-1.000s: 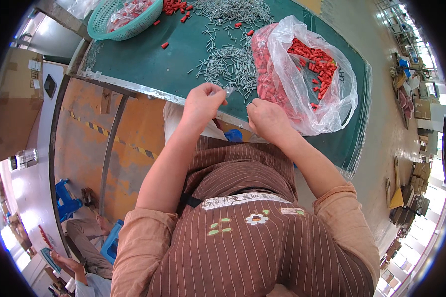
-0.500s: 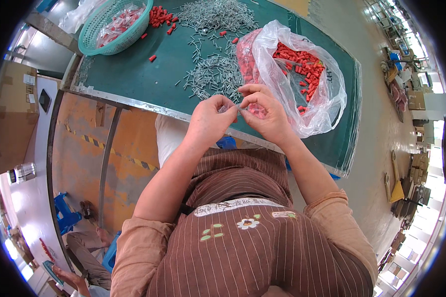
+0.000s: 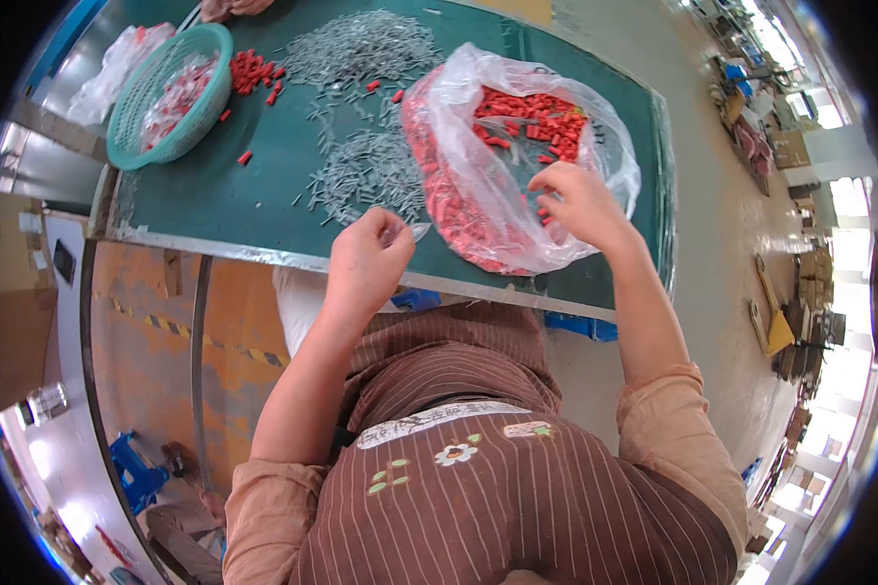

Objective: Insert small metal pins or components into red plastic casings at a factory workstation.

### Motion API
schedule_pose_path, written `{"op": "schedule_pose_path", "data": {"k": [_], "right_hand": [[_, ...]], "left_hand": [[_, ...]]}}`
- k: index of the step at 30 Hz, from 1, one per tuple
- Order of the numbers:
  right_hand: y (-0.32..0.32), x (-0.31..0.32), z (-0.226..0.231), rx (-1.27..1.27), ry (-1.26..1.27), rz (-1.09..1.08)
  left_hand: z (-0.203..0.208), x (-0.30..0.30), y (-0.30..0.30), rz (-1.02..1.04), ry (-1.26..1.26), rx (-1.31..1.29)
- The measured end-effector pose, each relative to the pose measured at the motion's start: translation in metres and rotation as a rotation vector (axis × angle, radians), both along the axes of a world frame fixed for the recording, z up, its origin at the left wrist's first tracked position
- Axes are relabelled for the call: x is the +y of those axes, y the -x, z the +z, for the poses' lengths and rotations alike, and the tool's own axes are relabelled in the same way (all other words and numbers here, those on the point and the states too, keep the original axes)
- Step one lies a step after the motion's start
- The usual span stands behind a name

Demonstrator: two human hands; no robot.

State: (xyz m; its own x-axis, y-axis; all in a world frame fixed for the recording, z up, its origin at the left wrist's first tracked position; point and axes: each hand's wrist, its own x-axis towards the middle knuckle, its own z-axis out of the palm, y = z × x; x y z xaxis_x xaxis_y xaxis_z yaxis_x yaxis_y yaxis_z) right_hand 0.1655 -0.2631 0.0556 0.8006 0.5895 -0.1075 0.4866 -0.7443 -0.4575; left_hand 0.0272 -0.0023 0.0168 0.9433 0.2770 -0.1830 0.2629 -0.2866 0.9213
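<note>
My left hand (image 3: 366, 261) is closed at the table's near edge, thumb and fingers pinching a small clear plastic bag (image 3: 420, 231) whose edge sticks out to the right. My right hand (image 3: 587, 207) is over the mouth of a large clear plastic bag (image 3: 468, 146), its fingers slightly curled and apart, with nothing visible between them. Short red plastic plugs (image 3: 532, 112) fill much of this bag. Just beyond my left hand lies a loose pile of small grey screw-like pins (image 3: 371, 171); their exact kind is too small to tell.
A second, larger pile of grey pins (image 3: 361, 47) lies farther back on the green table (image 3: 205, 210). Beside it are loose red plugs (image 3: 254, 70) and a turquoise basket (image 3: 219, 97) holding filled small bags. Part of another person's hand (image 3: 234, 8) shows at the top edge.
My hands were together at the small bag. The right one has moved away to the right, over the large bag; the left keeps its pinch. The whole view has shifted somewhat.
</note>
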Motion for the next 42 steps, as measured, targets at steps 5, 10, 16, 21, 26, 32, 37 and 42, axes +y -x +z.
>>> {"op": "schedule_pose_path", "data": {"k": [5,10,16,21,26,32,37,42], "right_hand": [[0.0,-0.017,-0.039,-0.083,0.457,0.073],[-0.002,-0.022,-0.064,-0.12,0.367,0.022],[-0.005,-0.009,-0.052,-0.124,0.096,0.026],[-0.009,-0.004,-0.063,-0.217,0.158,0.119],[-0.014,-0.006,-0.093,-0.279,0.17,0.065],[0.007,0.014,-0.072,-0.241,0.185,-0.12],[-0.001,0.032,-0.084,-0.318,0.076,-0.182],[-0.013,0.031,-0.088,-0.339,0.041,-0.105]], "left_hand": [[0.002,-0.001,0.005,-0.038,0.067,0.03],[0.006,0.001,0.011,-0.023,0.185,0.042],[0.007,0.003,0.007,0.009,0.183,0.085],[0.013,-0.002,0.004,-0.001,0.175,0.062],[-0.002,-0.001,0.006,0.018,0.034,0.003],[-0.005,-0.004,0.014,0.018,0.131,0.029],[-0.008,-0.001,0.014,-0.002,0.053,-0.04],[-0.003,0.003,0.011,0.037,0.112,0.033]]}}
